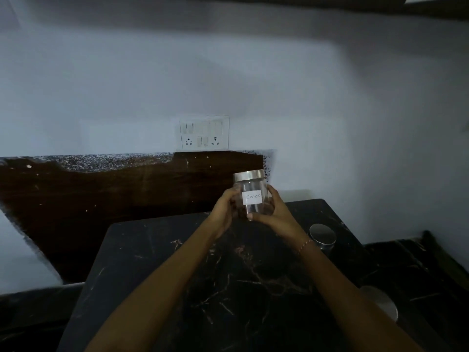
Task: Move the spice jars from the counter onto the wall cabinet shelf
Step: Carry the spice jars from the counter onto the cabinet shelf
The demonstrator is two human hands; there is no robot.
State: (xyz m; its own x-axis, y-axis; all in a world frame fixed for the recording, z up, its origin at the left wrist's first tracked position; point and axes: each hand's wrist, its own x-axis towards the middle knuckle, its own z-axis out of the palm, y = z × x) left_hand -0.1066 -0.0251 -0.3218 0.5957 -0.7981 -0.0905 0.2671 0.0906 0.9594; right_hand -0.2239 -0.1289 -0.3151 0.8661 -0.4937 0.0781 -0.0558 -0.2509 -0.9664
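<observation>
A clear spice jar [251,189] with a silver lid and a white label reading "cloves" is held up above the black marble counter [162,270]. My left hand [224,212] grips its left side and my right hand [274,214] cups its right side and bottom. Two more jars with silver lids stand on the counter to the right: one [322,235] just behind my right wrist, another [380,302] nearer me and partly hidden by my right forearm. Only a dark edge of the wall cabinet [330,3] shows along the top of the frame.
A white switch and socket plate [204,134] is on the pale wall behind the counter. A dark brown backsplash panel [101,199] runs along the left. A lower dark counter [416,260] continues on the right.
</observation>
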